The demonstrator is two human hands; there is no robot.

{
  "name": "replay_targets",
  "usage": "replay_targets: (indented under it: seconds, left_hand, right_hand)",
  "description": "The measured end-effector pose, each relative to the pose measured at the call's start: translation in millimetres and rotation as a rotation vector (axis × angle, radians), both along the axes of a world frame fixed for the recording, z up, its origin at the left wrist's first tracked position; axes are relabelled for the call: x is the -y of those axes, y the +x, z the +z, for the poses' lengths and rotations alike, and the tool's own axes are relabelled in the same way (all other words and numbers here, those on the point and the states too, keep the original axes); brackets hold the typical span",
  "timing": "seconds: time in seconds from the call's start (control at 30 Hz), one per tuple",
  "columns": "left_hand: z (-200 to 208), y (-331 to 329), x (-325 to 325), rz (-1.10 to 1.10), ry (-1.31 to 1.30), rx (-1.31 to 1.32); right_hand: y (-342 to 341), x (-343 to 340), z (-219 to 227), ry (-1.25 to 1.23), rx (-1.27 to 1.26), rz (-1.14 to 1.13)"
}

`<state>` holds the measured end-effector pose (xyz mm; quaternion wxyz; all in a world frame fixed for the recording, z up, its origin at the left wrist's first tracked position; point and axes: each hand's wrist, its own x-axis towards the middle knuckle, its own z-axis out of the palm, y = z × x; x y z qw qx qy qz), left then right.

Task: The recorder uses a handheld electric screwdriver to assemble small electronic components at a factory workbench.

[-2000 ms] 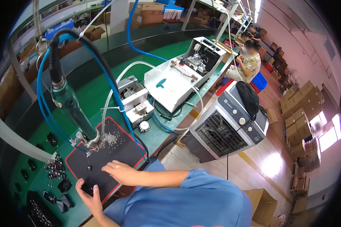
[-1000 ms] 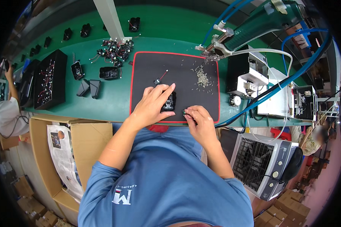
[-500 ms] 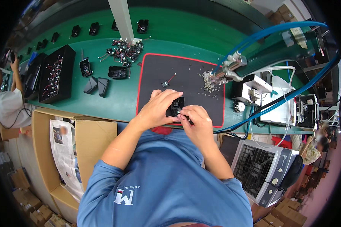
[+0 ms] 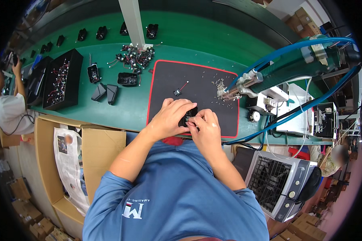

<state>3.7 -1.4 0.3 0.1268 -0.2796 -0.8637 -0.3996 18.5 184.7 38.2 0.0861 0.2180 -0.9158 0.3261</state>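
My left hand [image 4: 169, 119] is wrapped round a small black plastic housing [image 4: 188, 115], holding it over the near part of the black mat [image 4: 160, 86]. My right hand [image 4: 206, 129] has its fingertips pinched together at the housing's open inside. A bit of thin wire shows by those fingertips; the part on it is mostly hidden. Farther up the mat lies a small black part with a red wire [image 4: 177, 92]. Small screws [image 4: 221, 85] are heaped and scattered at the mat's right, below the metal head of a hose-fed tool [image 4: 249, 80].
Left of the mat lie black housings [image 4: 127, 79], two dark covers [image 4: 112, 93] and a pile of wired parts [image 4: 134, 57]. A black box [image 4: 74, 76] holds more. Blue hoses [image 4: 265, 128] cross at the right. An open carton [image 4: 104, 148] stands near left. Another person [image 4: 12, 104] works far left.
My right hand has shifted slightly left and its fingertips sit closer into the housing. The left hand keeps its hold. The whole view has tilted a little.
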Motion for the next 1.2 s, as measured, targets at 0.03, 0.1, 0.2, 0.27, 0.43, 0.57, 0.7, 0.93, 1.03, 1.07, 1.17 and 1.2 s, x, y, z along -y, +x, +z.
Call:
replay_targets:
  seconds: [0.03, 0.1, 0.2, 0.27, 0.43, 0.57, 0.7, 0.93, 1.03, 1.07, 1.17, 1.2]
  left_hand:
    - [-2, 0, 1, 0.001, 0.013, 0.021]
    - [-3, 0, 2, 0.006, 0.026, 0.040]
    - [-2, 0, 2, -0.004, 0.013, 0.009]
    - [-3, -1, 2, 0.023, 0.023, 0.020]
    - [-6, -5, 3, 0.034, 0.043, 0.005]
    - [-3, -2, 5, 0.060, 0.035, 0.026]
    - [-2, -1, 4, 0.074, 0.021, 0.037]
    - [-4, -2, 3, 0.071, 0.040, 0.020]
    - [-5, -1, 4, 0.082, 0.023, 0.041]
    - [-5, -2, 4, 0.076, 0.022, 0.018]
    - [-4, -2, 4, 0.085, 0.008, 0.007]
    - [-5, -1, 4, 0.084, 0.010, 0.005]
  right_hand:
    - [-1, 0, 2, -0.001, -0.001, 0.002]
    - [-3, -3, 10, 0.075, 0.073, 0.027]
    - [-9, -14, 22, 0.047, 0.082, 0.144]
    - [-12, -24, 66, -0.056, 0.222, 0.089]
    - [-72, -35, 124, -0.593, -0.707, -0.102]
    - [-122, -19, 181, -0.720, -0.343, -0.124]
    - [-142, -8, 168, -1.013, -0.130, 0.069]
    - [-95, 7, 132, -1.082, 0.046, 0.109]
    - [-84, 10, 126, -1.103, 0.053, 0.139]
    - [-80, 13, 125, -1.144, 0.049, 0.125]
    - [-75, 18, 125, -1.214, 0.080, 0.079]
    - [-73, 19, 126, -1.187, 0.071, 0.054]
